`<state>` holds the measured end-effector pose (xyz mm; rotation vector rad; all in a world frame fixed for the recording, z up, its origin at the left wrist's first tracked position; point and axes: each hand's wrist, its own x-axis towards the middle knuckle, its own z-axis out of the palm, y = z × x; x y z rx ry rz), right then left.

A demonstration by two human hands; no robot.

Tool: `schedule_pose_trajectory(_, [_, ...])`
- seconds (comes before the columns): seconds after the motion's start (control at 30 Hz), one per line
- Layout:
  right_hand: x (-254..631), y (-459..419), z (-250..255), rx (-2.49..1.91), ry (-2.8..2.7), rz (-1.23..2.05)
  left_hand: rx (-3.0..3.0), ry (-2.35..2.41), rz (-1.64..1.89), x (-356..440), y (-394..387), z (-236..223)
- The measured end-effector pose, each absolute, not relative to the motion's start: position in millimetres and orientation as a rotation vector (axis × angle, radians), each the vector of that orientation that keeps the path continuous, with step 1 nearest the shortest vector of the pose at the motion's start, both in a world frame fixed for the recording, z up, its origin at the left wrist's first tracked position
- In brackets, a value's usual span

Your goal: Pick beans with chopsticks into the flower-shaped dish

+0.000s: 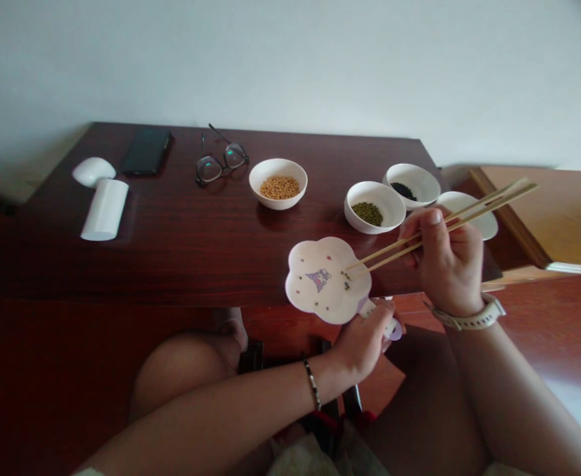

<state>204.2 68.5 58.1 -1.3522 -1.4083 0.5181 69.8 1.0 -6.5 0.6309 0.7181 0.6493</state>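
My left hand (367, 337) is closed round the short handle of a white flower-shaped plate (314, 301) with a purple edge and a printed cartoon figure. The plate is held at the table's front edge. A few small green beans (346, 275) lie on its right side. In my right hand (446, 261) is a pair of wooden chopsticks (483, 206), their tips apart and down at the plate beside those beans. Just beyond stands a white bowl (388, 221) of green beans, and behind it a white bowl (426, 178) with black beans.
A white bowl (277, 201) of yellow soybeans stands mid-table. Black-framed glasses (222, 165), a dark flat case (146, 151) and a white device (104, 210) lie to the left. Another white dish (488, 225) is partly behind my right hand, near a wooden box (558, 211).
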Motion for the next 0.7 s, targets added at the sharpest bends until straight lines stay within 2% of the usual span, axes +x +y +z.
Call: schedule_pose_trajectory(0.7, [206, 59, 54, -1.385, -1.624, 0.433, 0.602, 0.771, 0.706, 76, 1, -2])
